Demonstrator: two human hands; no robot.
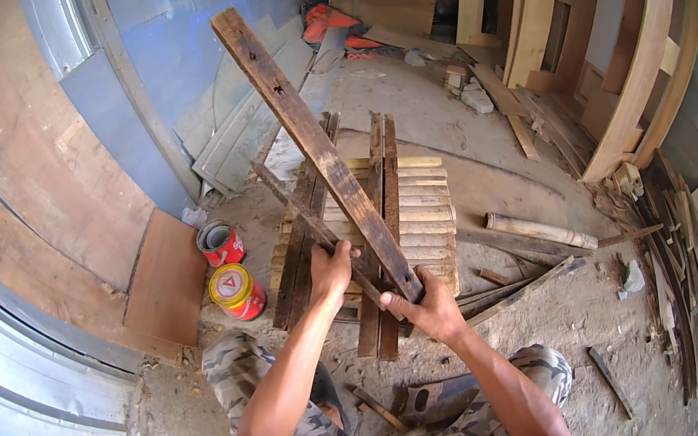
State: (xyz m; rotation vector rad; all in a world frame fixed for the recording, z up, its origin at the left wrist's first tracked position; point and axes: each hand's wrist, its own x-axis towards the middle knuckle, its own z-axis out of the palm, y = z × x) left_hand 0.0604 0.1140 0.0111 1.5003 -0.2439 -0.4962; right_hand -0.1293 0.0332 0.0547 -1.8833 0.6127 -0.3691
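My right hand (431,308) is closed around the lower end of a wide, weathered plank (314,145), which slants up and away to the far left. A narrow wooden strip (302,212) runs beside it, gripped by my left hand (333,272) with the fingers wrapped round. The strip's near end lies by my right thumb; whether that hand also holds it I cannot tell. Below both pieces, dark boards (381,177) rest across a low stand of pale slats (421,206).
Two red cans, one open (220,243) and one lidded (237,292), stand left of the slats. A round pole (540,230) and loose boards lie to the right. Wooden frames (575,23) lean at the right wall. A thin wood stick (610,382) lies on the floor.
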